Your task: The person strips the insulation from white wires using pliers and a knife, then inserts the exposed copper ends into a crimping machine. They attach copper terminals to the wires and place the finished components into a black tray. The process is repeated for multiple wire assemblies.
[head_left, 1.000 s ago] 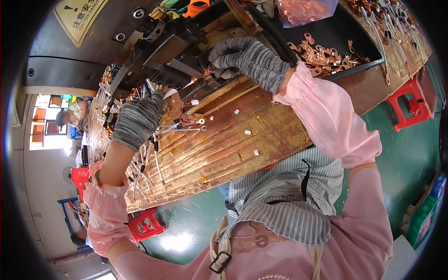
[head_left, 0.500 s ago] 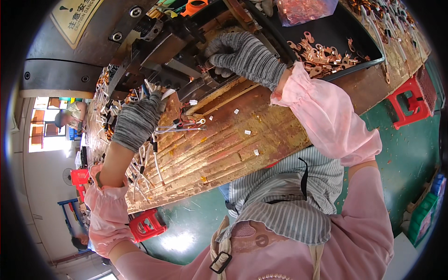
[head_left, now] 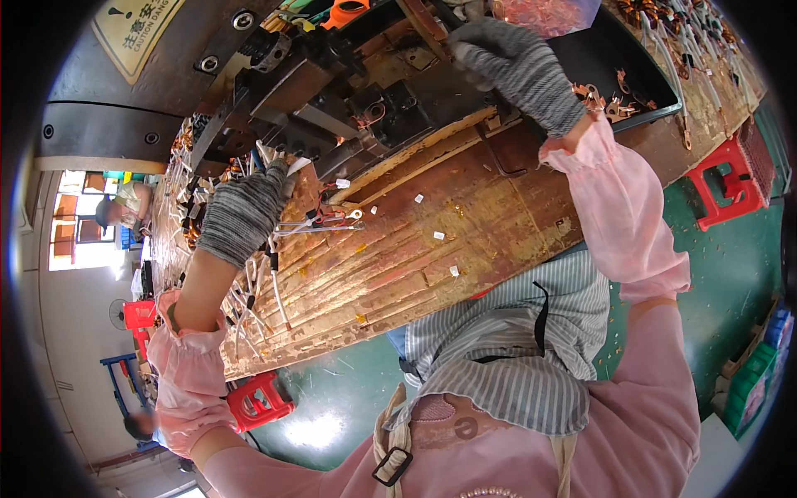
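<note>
Head view: yellow warning sign top left; left hand grips wires; right hand grip unclear.

Worn wooden bench — white-tipped wires, small white tags, black tray.

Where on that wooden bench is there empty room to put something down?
The worn wooden bench is mostly bare between the wire bundle by the left hand and the pink sleeve. It is crowded near the machine and in the terminal tray beside the right hand.
</note>
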The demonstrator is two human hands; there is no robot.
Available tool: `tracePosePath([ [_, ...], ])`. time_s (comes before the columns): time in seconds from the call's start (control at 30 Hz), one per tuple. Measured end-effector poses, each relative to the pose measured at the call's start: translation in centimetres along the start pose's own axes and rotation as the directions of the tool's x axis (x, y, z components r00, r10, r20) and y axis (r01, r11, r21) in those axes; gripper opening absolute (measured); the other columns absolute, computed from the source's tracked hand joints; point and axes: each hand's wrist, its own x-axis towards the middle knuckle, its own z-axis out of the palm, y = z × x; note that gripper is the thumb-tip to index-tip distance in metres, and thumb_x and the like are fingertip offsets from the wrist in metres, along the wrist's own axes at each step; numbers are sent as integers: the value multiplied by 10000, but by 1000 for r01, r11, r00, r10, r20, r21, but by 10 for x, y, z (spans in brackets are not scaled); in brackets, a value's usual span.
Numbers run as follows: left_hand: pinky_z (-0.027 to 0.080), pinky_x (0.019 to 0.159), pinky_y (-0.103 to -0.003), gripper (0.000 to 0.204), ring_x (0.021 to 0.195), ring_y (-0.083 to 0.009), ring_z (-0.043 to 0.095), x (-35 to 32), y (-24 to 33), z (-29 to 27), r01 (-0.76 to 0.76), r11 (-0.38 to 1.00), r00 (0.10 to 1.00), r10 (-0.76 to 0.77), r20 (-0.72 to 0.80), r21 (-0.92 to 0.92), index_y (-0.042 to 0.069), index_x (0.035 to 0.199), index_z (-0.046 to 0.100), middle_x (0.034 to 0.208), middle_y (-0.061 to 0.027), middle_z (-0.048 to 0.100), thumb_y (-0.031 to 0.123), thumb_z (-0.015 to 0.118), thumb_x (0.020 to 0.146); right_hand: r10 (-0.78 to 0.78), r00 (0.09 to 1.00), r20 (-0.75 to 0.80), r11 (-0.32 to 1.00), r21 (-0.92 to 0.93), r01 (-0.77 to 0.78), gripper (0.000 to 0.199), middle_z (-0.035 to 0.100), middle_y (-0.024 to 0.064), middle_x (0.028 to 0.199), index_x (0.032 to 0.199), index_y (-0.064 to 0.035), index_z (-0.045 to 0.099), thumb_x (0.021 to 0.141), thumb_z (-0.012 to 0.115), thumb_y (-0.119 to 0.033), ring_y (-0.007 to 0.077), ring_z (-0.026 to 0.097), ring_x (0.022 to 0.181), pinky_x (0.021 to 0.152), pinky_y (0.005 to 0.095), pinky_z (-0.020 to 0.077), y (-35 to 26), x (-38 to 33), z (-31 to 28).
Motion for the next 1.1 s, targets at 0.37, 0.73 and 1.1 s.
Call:
tracePosePath([
  [0.37,457,494,-410,363,547,-271,596,1,-3,9,-33,999,996,36,-79,38,46,1126,498,645,-140,605,310,405,894,169,958,-232,986,50,-162,151,617,-3,707,934,-77,631,810,612,-162,63,557,581,544,202,464,17,-19,-30],
  [0.73,462,495,-415,245,558,-276,591,-21,5,22,-21,999,983,13,-185,-41,66,955,500,636,-109,589,291,449,870,38,929,-368,999,14,-35,140,627,31,720,911,-35,626,808,616,-129,72,568,650,606,210,457,9,-19,-28],
  [1.1,411,411,-384,151,486,-255,541,-94,45,7,-188,977,919,139,-369,-101,90,781,469,603,-87,527,228,507,827,-425,775,469,737,-319,597,279,580,114,848,974,-62,586,871,485,-301,294,572,750,663,374,466,-90,-71,58],
])
